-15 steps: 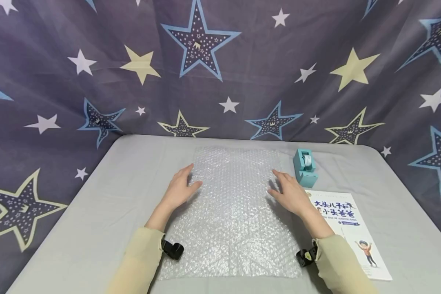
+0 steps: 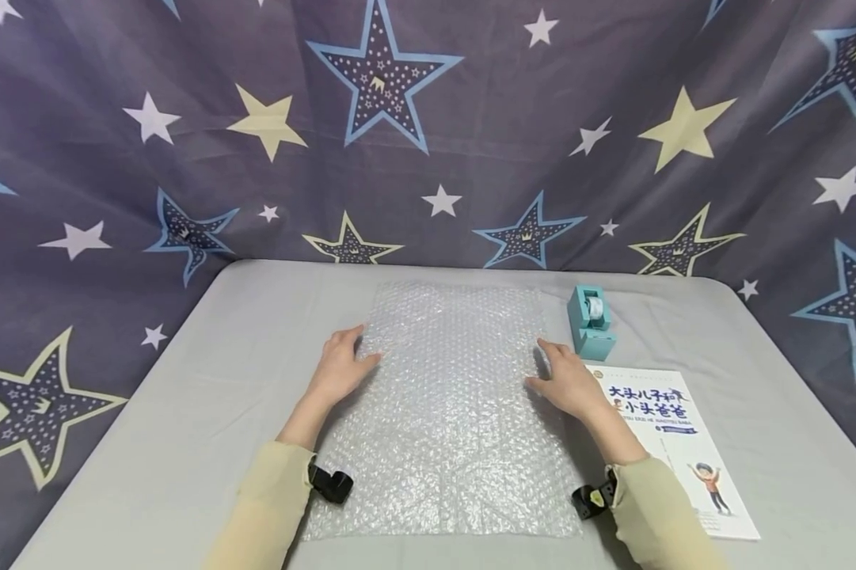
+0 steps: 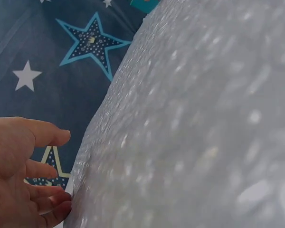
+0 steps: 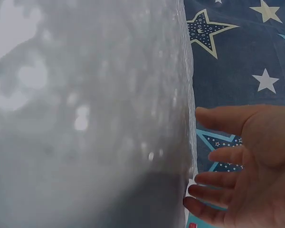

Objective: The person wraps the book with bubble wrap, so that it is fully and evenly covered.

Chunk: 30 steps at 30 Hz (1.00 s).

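A sheet of clear bubble wrap (image 2: 456, 427) lies flat in the middle of the table. Over its left edge is my left hand (image 2: 338, 370), thumb spread from relaxed fingers and nothing held. In the left wrist view, that hand's fingertips (image 3: 61, 209) are right at the sheet's edge. My right hand (image 2: 572, 386) is at the opposite edge, also with thumb apart and fingers loosely extended. The right wrist view has its fingers (image 4: 216, 179) close beside the bubble wrap's side, palm facing inward.
A white book (image 2: 684, 443) with a cartoon figure lies to the right, partly behind my right forearm. Beyond it stands a teal tape dispenser (image 2: 593, 342) holding a roll of tape. A star-patterned curtain (image 2: 399, 190) hangs behind the grey-covered table (image 2: 185, 412).
Both hands have drawn slightly apart and a little nearer to me, toward the edges of the bubble wrap. The sheet, book and dispenser lie as before.
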Tool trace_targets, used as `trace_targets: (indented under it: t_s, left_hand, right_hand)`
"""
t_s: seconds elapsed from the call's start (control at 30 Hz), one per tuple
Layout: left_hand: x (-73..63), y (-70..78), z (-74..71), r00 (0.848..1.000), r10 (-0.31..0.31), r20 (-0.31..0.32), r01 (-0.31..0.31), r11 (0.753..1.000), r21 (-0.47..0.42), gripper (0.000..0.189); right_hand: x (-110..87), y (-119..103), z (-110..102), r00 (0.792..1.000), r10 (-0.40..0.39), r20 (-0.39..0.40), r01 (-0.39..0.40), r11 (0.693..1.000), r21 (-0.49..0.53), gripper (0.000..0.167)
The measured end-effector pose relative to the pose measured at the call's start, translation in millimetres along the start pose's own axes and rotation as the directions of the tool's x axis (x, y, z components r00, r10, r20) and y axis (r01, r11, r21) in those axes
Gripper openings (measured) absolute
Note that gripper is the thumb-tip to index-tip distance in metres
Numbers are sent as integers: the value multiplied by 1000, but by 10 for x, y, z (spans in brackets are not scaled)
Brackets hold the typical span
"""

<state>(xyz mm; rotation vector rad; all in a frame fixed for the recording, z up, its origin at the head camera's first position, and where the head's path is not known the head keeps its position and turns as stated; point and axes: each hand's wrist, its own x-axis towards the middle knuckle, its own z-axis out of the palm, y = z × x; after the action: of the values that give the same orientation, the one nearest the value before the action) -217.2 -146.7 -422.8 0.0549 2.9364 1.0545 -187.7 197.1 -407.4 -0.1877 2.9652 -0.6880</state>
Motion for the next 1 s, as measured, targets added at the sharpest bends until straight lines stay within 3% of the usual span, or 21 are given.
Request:
trace_targets:
  t_s: [0.27, 0.63, 1.0]
  left_hand:
    - [-19, -65, -64, 999, 4, 43, -3, 1000, -24, 66]
    - [-22, -71, -3, 998, 20, 60, -21, 1000, 14, 66]
    - [-51, -61, 0, 999, 9, 34, -8, 1000, -13, 60]
  right_hand:
    - [-7, 7, -14, 996, 92, 3, -92, 996, 7, 69]
    - [4, 55, -1, 995, 98, -24, -99, 995, -17, 62]
    - [-8, 36, -11, 994, 99, -39, -95, 991, 94, 55]
